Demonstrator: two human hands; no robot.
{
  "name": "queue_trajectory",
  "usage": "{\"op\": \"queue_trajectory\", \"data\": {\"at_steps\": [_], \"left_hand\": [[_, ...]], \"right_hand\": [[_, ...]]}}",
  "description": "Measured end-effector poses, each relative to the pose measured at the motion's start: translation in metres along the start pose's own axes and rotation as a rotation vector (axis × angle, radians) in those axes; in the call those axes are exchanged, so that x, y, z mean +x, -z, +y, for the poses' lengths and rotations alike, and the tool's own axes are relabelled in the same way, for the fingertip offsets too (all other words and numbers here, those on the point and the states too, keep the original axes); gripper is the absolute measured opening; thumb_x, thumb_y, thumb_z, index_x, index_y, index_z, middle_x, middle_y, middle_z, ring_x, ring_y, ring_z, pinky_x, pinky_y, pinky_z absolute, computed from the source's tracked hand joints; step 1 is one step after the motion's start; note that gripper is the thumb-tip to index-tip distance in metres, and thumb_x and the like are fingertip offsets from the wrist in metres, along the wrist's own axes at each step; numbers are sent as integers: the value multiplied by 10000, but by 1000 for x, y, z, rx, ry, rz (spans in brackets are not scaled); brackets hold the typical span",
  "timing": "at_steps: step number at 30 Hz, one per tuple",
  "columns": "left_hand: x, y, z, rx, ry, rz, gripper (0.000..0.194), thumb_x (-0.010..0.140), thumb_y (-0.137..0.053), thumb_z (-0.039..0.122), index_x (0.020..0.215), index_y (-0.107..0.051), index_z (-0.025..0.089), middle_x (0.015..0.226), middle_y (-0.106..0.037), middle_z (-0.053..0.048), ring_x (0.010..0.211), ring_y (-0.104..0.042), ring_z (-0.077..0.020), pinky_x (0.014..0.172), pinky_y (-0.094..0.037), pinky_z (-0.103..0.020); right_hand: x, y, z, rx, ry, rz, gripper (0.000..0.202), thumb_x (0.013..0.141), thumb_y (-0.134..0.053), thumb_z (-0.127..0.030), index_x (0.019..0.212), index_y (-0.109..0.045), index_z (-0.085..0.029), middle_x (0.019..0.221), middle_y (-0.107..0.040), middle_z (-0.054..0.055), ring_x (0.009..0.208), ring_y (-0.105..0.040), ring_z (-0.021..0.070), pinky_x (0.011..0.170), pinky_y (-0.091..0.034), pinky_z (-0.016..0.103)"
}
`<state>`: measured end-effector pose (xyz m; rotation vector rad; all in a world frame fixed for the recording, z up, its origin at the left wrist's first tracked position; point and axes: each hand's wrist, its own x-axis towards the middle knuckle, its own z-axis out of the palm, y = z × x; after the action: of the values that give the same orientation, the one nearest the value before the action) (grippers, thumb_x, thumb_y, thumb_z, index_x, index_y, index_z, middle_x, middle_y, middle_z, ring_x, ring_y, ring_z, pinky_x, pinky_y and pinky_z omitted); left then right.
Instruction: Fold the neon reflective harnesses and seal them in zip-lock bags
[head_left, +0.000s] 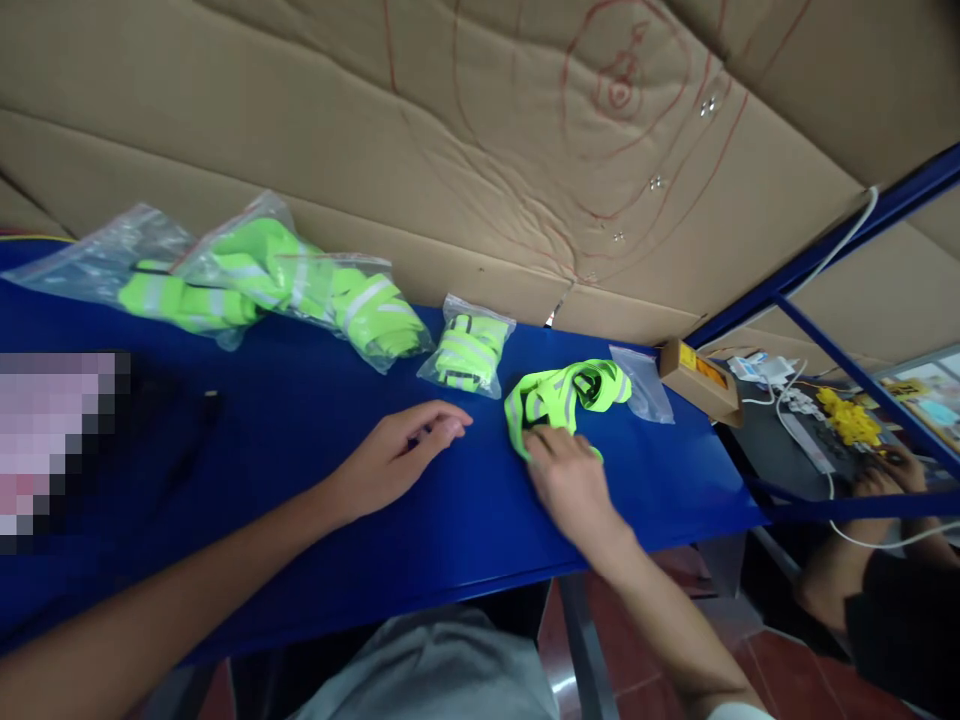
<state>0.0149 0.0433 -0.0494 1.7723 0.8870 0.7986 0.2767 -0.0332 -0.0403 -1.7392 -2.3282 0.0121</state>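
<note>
On the blue table (450, 520) lies a loose bundle of neon-green reflective strap (555, 395). My right hand (570, 475) is closed on its near edge, with the fingertips partly hidden. My left hand (401, 455) hovers over the table to the left, its fingers curved and nothing visible between them, thumb apart from the index finger. Behind the hands sits a small clear bag (471, 348) with folded green strap inside. An empty-looking clear zip bag (646, 385) lies just right of the loose strap.
Several clear bags with green straps (300, 275) lie along the cardboard wall (337, 130) at the back left. A small open cardboard box (699, 382) stands at the right end. Beyond the blue frame, another person's hands (889, 475) are near yellow parts (847, 417).
</note>
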Motion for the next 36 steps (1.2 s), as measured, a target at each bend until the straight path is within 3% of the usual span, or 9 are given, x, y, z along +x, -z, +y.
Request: {"op": "queue_trajectory", "data": {"at_steps": [4, 7, 11, 14, 18, 25, 29, 33, 36], "left_hand": [[-7, -6, 4, 227, -241, 20, 420, 1023, -578, 486, 1347, -642, 226, 1395, -622, -123, 1318, -581, -267, 1133, -484, -410], [-11, -7, 3, 347, -336, -101, 463, 1013, -607, 482, 1434, -616, 290, 1547, -533, -102, 1460, -474, -303, 1244, -370, -482], [-12, -8, -2, 499, -392, -290, 400, 987, -671, 401, 1383, -674, 349, 1603, -503, -86, 1469, -479, -332, 1188, -400, -525], [-13, -6, -1, 557, -421, -299, 296, 963, -639, 279, 1241, -737, 306, 1558, -548, -99, 1444, -515, -328, 1157, -411, -525], [-12, 2, 4, 552, -400, -279, 227, 965, -549, 257, 1029, -766, 257, 1463, -638, -74, 1359, -604, -284, 1125, -426, -472], [0, 30, 3, 791, -293, -16, 463, 1039, -450, 438, 746, -732, 218, 1156, -795, -89, 1045, -738, -318, 964, -453, -490], [5, 35, 54, 738, -306, 185, 354, 1009, -496, 461, 929, -741, 218, 1101, -782, -109, 1091, -712, -362, 1011, -432, -502], [19, 11, 126, 516, -265, 67, 499, 913, -633, 696, 1143, -670, 255, 1059, -770, -54, 955, -731, -321, 787, -469, -390], [36, -5, 149, 477, -264, 61, 590, 845, -755, 640, 1249, -620, 231, 1056, -765, -87, 937, -729, -332, 719, -450, -367]], "right_hand": [[-19, -17, -79, 112, 337, 23, 396, 999, -582, -297, 1343, -657, -116, 1369, -699, 185, 1203, -679, 335, 1064, -594, 483], [-27, -1, -101, 217, 591, 25, 504, 1025, -589, -464, 1358, -638, -88, 1348, -727, 130, 1283, -650, 286, 1180, -510, 389], [-31, 30, -64, 390, 585, 216, 356, 1072, -548, -410, 1354, -653, -220, 1241, -792, 54, 1087, -742, 199, 980, -588, 359], [-24, 42, -8, 306, 258, 174, 311, 1071, -513, -218, 1330, -676, -278, 1220, -791, 66, 1110, -745, 232, 952, -571, 435], [-1, 29, 44, -38, -28, 100, 515, 1018, -643, -433, 1493, -587, -241, 1502, -623, 157, 1358, -599, 377, 1063, -517, 583], [22, 21, 51, 149, -28, 165, 369, 1073, -531, -383, 1375, -662, -219, 1344, -715, 124, 1243, -660, 293, 1090, -530, 479], [33, 67, 41, 530, -98, 209, 410, 1029, -608, -495, 1329, -672, -223, 1094, -766, 73, 871, -708, 193, 751, -576, 319], [64, 117, 11, 691, -37, 351, 404, 1021, -600, -566, 1029, -749, -191, 808, -686, 17, 645, -557, 119, 553, -433, 228], [92, 141, -11, 742, 43, 453, 399, 999, -638, -570, 917, -704, -185, 733, -623, -3, 590, -509, 101, 515, -389, 220]]}}
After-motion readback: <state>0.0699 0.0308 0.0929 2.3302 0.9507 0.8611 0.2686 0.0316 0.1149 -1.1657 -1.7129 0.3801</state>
